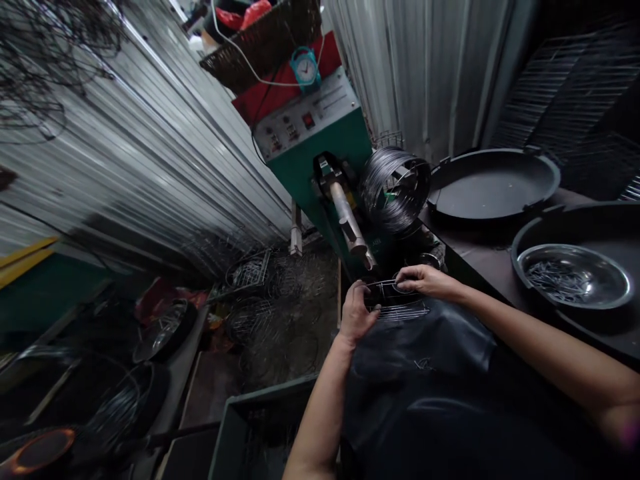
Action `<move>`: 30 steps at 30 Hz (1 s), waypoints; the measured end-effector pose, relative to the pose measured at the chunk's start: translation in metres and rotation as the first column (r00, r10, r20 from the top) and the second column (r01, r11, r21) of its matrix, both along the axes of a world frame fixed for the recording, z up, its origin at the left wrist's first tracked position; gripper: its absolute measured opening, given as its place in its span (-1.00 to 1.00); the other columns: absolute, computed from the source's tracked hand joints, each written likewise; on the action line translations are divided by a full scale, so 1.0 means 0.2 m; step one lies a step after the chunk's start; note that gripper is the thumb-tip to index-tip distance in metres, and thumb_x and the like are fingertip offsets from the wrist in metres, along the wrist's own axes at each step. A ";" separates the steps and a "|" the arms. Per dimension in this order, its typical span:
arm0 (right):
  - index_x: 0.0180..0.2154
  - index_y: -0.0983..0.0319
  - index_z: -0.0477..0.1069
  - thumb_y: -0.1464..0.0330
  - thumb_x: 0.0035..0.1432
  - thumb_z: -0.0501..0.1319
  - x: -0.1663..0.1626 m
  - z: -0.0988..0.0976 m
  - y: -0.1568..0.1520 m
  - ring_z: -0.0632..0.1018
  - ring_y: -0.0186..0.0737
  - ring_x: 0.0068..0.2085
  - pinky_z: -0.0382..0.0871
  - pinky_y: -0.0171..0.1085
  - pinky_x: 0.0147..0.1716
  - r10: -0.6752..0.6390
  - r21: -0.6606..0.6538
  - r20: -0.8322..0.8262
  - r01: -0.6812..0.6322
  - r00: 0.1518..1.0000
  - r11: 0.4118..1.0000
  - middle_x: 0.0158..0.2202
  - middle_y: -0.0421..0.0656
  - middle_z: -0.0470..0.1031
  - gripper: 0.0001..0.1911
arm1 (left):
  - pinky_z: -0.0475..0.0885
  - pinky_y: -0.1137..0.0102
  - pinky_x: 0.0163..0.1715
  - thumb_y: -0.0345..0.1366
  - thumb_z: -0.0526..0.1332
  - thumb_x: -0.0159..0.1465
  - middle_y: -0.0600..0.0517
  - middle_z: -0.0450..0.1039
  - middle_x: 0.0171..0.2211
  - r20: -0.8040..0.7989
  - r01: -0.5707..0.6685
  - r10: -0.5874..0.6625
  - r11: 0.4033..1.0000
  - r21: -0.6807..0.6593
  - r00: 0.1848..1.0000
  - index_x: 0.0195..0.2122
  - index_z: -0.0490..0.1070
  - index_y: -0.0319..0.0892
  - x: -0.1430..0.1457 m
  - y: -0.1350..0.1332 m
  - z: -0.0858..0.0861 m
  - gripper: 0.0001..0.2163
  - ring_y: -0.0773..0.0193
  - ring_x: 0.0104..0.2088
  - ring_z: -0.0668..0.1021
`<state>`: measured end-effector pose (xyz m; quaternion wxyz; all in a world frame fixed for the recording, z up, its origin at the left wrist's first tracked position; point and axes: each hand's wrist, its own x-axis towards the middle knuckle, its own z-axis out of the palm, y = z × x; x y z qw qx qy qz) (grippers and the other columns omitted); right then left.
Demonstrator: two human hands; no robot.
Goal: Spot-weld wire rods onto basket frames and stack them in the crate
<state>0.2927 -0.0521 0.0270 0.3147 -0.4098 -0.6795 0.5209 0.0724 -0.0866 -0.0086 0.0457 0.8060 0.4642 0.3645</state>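
In the head view a small wire rack (pixel 403 312) of thin parallel metal rods is held between my two hands, just below the electrode tip of a green spot-welding machine (pixel 310 160). My left hand (pixel 356 312) is closed around the rack's left end. The fingers of my right hand (pixel 427 280) are pinched together at its upper right edge; whether they also grip a separate small wire is too small to tell. Above the rack, the welder's metal arm (pixel 350 223) points down toward it. A dark apron (pixel 425 387) covers my lap, with a few short wire pieces (pixel 424 364) lying on it.
A coil of wire (pixel 393 187) sits beside the welder. At right, a steel bowl (pixel 610 287) of short wire pieces rests in a black pan, near another shallow black pan (pixel 493 183). A green crate (pixel 225 433) stands low at left. Wire racks (pixel 250 317) lie on the floor.
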 end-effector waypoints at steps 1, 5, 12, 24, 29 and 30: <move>-0.44 0.24 0.44 0.13 -0.09 0.22 0.00 0.00 -0.01 0.40 -0.24 -0.35 0.24 -0.27 -0.29 -0.017 0.033 0.010 0.016 1.000 0.999 -0.47 -0.24 0.42 -0.71 | 0.35 0.15 -0.04 -0.45 0.27 -0.04 -0.13 0.30 -0.10 0.002 0.004 -0.004 1.000 0.001 1.000 -0.21 0.19 -0.16 0.00 0.00 0.01 -0.62 0.09 -0.01 0.38; -0.42 0.22 0.44 0.14 0.01 0.18 -0.02 0.01 -0.07 0.43 -0.20 -0.32 0.26 -0.24 -0.27 -0.087 0.206 0.037 0.078 0.996 0.976 -0.42 -0.18 0.44 -0.73 | 0.36 0.17 -0.06 -0.42 0.27 -0.04 -0.09 0.29 -0.15 0.007 -0.011 0.011 1.000 -0.008 1.000 -0.20 0.19 -0.16 0.00 -0.02 0.06 -0.62 0.12 -0.07 0.39; -0.43 0.20 0.41 0.15 0.08 0.15 -0.08 0.01 -0.15 0.45 -0.19 -0.34 0.29 -0.24 -0.31 -0.242 0.382 0.031 0.212 0.970 0.900 -0.42 -0.13 0.44 -0.75 | 0.36 0.23 -0.12 -0.43 0.25 -0.06 -0.08 0.29 -0.17 -0.091 -0.100 0.098 0.995 -0.016 0.991 -0.37 0.22 -0.14 0.00 -0.05 0.10 -0.75 0.12 -0.12 0.37; -0.47 0.19 0.38 0.10 0.07 0.16 -0.13 -0.13 -0.10 0.46 -0.15 -0.29 0.31 -0.18 -0.23 -0.280 0.406 -0.060 0.280 0.958 0.870 -0.38 -0.12 0.43 -0.71 | 0.10 0.01 0.11 -0.39 0.21 0.01 -0.04 0.31 -0.24 -0.141 -0.164 0.172 0.984 0.066 0.975 -0.41 0.29 -0.16 -0.05 0.00 -0.01 -0.88 0.17 -0.14 0.37; -0.40 0.16 0.44 0.11 0.07 0.17 -0.13 -0.17 0.02 0.47 -0.14 -0.28 0.34 -0.18 -0.22 -0.234 0.402 -0.071 0.243 0.970 0.883 -0.37 -0.12 0.45 -0.74 | 0.14 0.05 0.10 -0.41 0.22 0.00 -0.04 0.32 -0.25 -0.104 -0.141 0.146 0.989 0.054 0.984 -0.46 0.28 -0.17 -0.08 0.12 -0.05 -0.89 0.20 -0.16 0.39; -0.39 0.16 0.44 0.11 0.07 0.17 -0.13 -0.18 0.04 0.47 -0.14 -0.28 0.34 -0.18 -0.22 -0.234 0.400 -0.072 0.243 0.969 0.884 -0.37 -0.12 0.46 -0.74 | 0.14 0.05 0.10 -0.41 0.22 0.00 -0.04 0.32 -0.25 -0.104 -0.134 0.138 0.990 0.050 0.985 -0.45 0.29 -0.17 -0.08 0.15 -0.06 -0.89 0.20 -0.15 0.39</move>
